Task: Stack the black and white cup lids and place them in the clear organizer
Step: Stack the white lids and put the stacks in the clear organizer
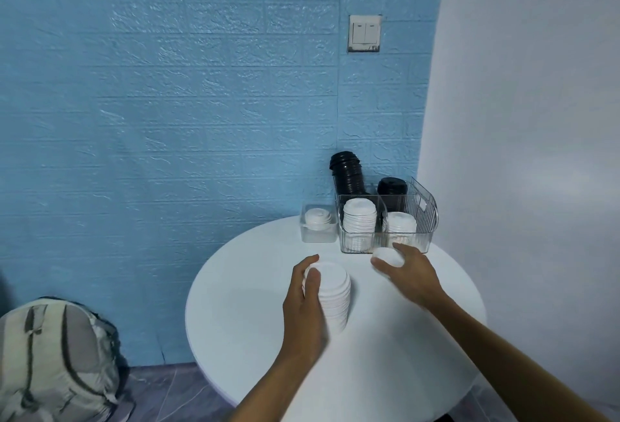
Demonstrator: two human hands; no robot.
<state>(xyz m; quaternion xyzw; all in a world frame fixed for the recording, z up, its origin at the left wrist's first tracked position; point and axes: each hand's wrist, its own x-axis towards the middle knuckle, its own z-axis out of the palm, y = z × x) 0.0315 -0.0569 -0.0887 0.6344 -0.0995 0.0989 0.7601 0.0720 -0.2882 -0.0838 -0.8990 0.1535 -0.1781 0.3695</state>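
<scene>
Two hands at work over round table (385, 348): left hand (303, 301) wrapped round white stack (332, 294), thumb and fingers curled against its side, likely to keep the tall column from toppling while more gets added. Right hand (407, 269) curled round single white lid (387, 256), pinched between thumb and fingertips just in front of organizer (427, 212), probably picked for adding to the stack. Stack standing on the table, near centre, apart from the organizer. Organizer at the table's far edge by blue wall (167, 103), already holding black lids (347, 173) in the back compartments and white lids (359, 218) in the front ones; grouped by colour, so likely a front slot for the held stack. Small tub (318, 235) touching or just beside the organizer's left, a few white lids inside. Backpack (57, 361) on the floor, lower left. Well along, by the look of it
</scene>
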